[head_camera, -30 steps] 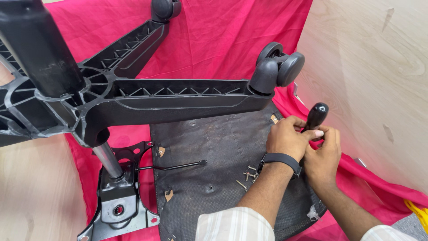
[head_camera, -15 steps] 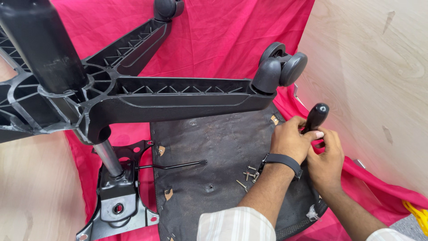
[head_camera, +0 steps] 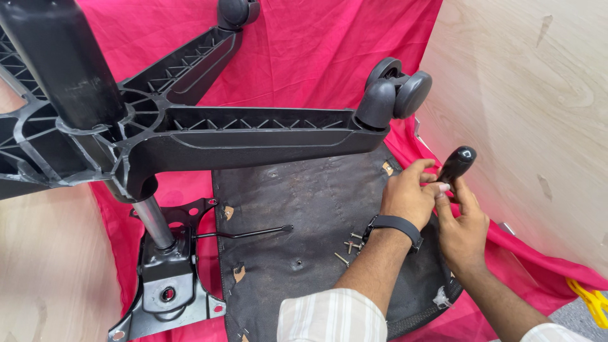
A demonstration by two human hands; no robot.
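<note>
Hands meet at the right of the frame: the left hand [head_camera: 408,197], with a black wristband [head_camera: 396,225], curls its fingers around the lower shaft of a single black-handled screwdriver [head_camera: 456,164], and the right hand [head_camera: 464,223] pinches the same shaft from below. Three or four loose screws [head_camera: 351,244] lie on the dark seat underside [head_camera: 297,202] just left of the wrist. Two castor wheels [head_camera: 396,88] show on the black chair base [head_camera: 190,130], one at top centre, one right of centre.
</note>
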